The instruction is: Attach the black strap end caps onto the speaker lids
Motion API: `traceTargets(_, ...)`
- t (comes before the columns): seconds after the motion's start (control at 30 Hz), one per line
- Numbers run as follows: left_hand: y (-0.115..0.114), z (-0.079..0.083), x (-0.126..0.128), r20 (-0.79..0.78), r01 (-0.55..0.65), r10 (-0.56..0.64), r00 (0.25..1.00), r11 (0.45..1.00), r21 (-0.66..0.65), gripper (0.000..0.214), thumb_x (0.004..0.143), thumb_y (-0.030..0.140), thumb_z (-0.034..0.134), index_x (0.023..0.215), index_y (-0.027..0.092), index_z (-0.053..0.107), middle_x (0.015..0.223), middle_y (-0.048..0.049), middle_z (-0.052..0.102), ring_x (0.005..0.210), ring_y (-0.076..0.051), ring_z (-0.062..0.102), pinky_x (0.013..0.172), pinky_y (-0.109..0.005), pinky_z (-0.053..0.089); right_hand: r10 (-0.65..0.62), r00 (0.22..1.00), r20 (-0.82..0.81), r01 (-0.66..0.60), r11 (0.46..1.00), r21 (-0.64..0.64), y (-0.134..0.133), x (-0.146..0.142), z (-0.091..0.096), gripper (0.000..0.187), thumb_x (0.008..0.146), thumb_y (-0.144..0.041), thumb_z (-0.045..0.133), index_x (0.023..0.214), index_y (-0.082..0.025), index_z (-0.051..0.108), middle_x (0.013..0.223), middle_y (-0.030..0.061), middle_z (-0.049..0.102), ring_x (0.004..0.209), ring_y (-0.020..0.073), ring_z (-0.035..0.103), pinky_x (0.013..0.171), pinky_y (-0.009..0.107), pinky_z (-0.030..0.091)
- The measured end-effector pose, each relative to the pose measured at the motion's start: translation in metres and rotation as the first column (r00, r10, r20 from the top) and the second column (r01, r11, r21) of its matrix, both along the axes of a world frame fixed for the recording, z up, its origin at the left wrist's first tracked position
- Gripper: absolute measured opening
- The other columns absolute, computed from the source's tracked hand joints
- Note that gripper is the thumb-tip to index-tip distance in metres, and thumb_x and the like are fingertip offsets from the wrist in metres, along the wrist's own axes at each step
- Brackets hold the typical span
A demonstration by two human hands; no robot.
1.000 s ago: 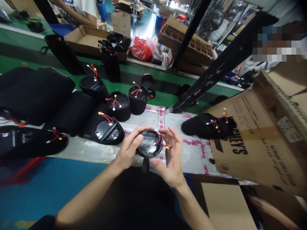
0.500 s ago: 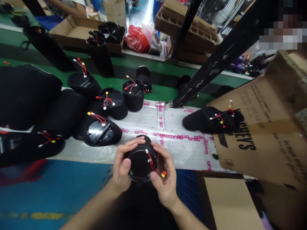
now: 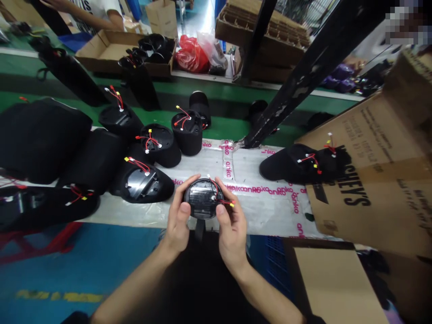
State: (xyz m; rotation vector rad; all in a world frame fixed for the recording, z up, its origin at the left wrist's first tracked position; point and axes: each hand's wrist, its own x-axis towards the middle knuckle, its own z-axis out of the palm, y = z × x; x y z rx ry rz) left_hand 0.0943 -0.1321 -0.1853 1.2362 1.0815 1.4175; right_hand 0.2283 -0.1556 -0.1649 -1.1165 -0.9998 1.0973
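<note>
left grip and right grip are pressing in from both sides on a round black housing, holding it over the desk at lower centre; its red wires are trailing right to a yellow plug; a black shell is sitting just upper left.

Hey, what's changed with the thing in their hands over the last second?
The round black unit was turned: half a second ago it showed more of its black side, and now its glossy round face points up, red wires and yellow connector at the right. The left hand and right hand kept hold of it. The other wired black units stayed where they were.
</note>
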Motion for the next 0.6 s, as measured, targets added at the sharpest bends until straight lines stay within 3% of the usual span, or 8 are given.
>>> traceTargets(0.13, -0.001, -0.001, 0.012, -0.010, -0.081, 0.081, 0.997, 0.997, 0.007, 0.059, 0.110, 0.061, 0.041, 0.150, 0.024, 0.063, 0.153, -0.0126, 0.066, 0.139, -0.035, 0.065, 0.121, -0.054, 0.050, 0.009, 0.998, 0.056, -0.011, 0.999, 0.045, 0.003, -0.002, -0.008, 0.044, 0.111, -0.045, 0.060, 0.154, -0.034, 0.061, 0.163, 0.0057, 0.063, 0.152, 0.0304, 0.058, 0.129, 0.060, 0.047)
traceTargets(0.27, 0.006, 0.005, 0.013, -0.071, -0.034, 0.038, 0.997, 0.998, 0.050, 0.059, 0.111, 0.056, 0.038, 0.152, 0.022, 0.063, 0.154, -0.0117, 0.067, 0.141, -0.033, 0.064, 0.123, -0.051, 0.050, 0.003, 0.976, 0.216, -0.043, 0.983, 0.179, 0.005, 0.003, -0.018, 0.054, 0.115, -0.053, 0.046, 0.164, -0.031, 0.046, 0.174, 0.0075, 0.049, 0.161, 0.0309, 0.046, 0.136, 0.064, 0.035)
traceTargets(0.4, 0.005, 0.019, -0.005, -0.198, 0.055, -0.062, 0.978, 0.998, -0.040, 0.059, 0.115, 0.052, 0.034, 0.161, 0.020, 0.055, 0.167, -0.0116, 0.058, 0.157, -0.031, 0.052, 0.134, -0.051, 0.038, 0.218, 0.951, 0.218, -0.252, 0.957, 0.141, 0.010, 0.032, -0.020, 0.060, 0.113, -0.054, 0.047, 0.168, -0.030, 0.043, 0.180, 0.0057, 0.040, 0.168, 0.0319, 0.036, 0.140, 0.062, 0.026)
traceTargets(0.5, -0.001, 0.047, -0.032, -0.385, 0.169, -0.220, 0.896, 0.972, -0.161, 0.064, 0.114, 0.055, 0.041, 0.170, 0.023, 0.044, 0.180, -0.0070, 0.039, 0.169, -0.031, 0.034, 0.141, -0.052, 0.025, 0.380, 0.881, 0.281, -0.419, 0.903, 0.092, 0.015, 0.053, -0.032, 0.083, 0.101, -0.052, 0.069, 0.173, -0.030, 0.035, 0.184, 0.0053, 0.031, 0.172, 0.0341, 0.025, 0.142, 0.059, 0.019)
traceTargets(0.57, -0.002, 0.080, -0.054, -0.517, 0.240, -0.305, 0.800, 0.952, -0.190, 0.070, 0.111, 0.055, 0.052, 0.174, 0.029, 0.036, 0.181, -0.0023, 0.036, 0.168, -0.032, 0.036, 0.140, -0.052, 0.029, 0.385, 0.850, 0.359, -0.433, 0.900, 0.059, 0.021, 0.053, -0.048, 0.105, 0.086, -0.039, 0.086, 0.175, -0.028, 0.030, 0.180, 0.0101, 0.038, 0.169, 0.0358, 0.033, 0.140, 0.060, 0.026)
traceTargets(0.6, 0.000, 0.102, -0.065, -0.577, 0.272, -0.322, 0.751, 0.947, -0.174, 0.072, 0.109, 0.055, 0.056, 0.174, 0.034, 0.035, 0.178, -0.0007, 0.042, 0.164, -0.032, 0.044, 0.138, -0.051, 0.035, 0.369, 0.847, 0.383, -0.417, 0.908, 0.047, 0.024, 0.050, -0.056, 0.109, 0.080, -0.034, 0.090, 0.173, -0.027, 0.033, 0.175, 0.0126, 0.047, 0.164, 0.0365, 0.042, 0.136, 0.060, 0.033)
